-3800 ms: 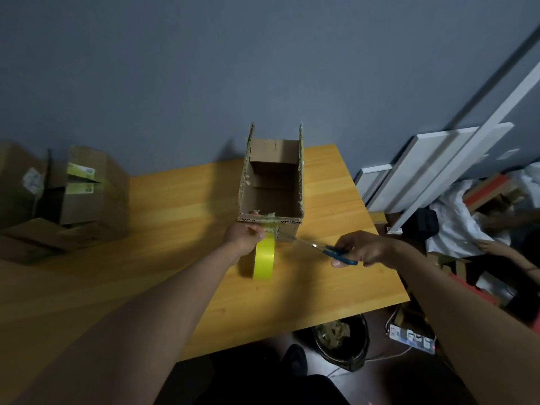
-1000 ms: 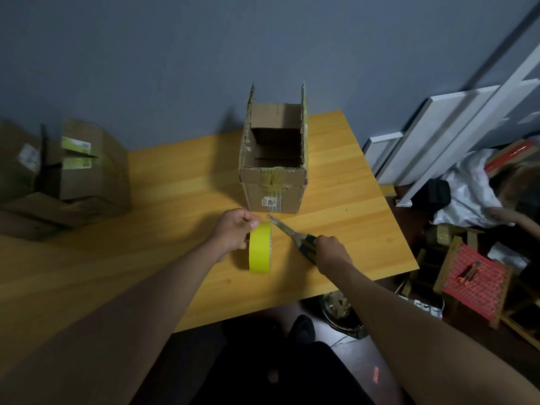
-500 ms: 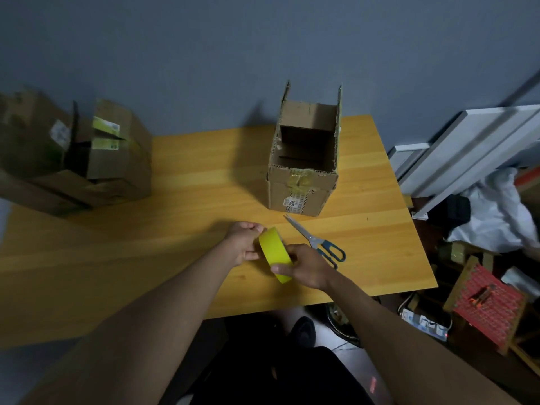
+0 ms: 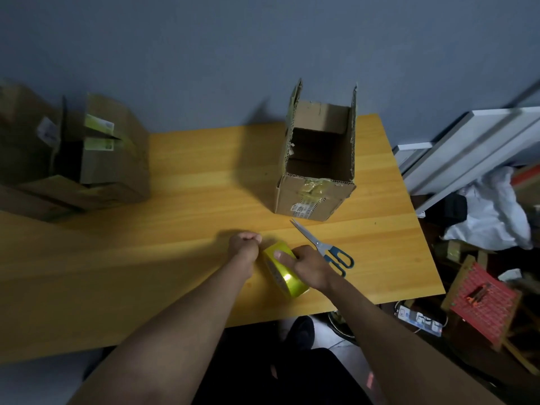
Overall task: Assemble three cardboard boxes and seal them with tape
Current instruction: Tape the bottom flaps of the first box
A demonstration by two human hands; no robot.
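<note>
Since a second ago my right hand [image 4: 309,266] has let go of the scissors [image 4: 324,249] and moved onto the yellow tape roll [image 4: 285,271], fingers curled over its top. Those scissors now lie flat on the tabletop [image 4: 190,200], just right of that hand. My left hand [image 4: 244,247] is curled close against the roll's left side; I cannot tell whether it pinches the tape end. Beyond stands the open cardboard box [image 4: 317,159], flaps up, tape on its near rim. Other boxes [image 4: 73,153] sit far left.
</note>
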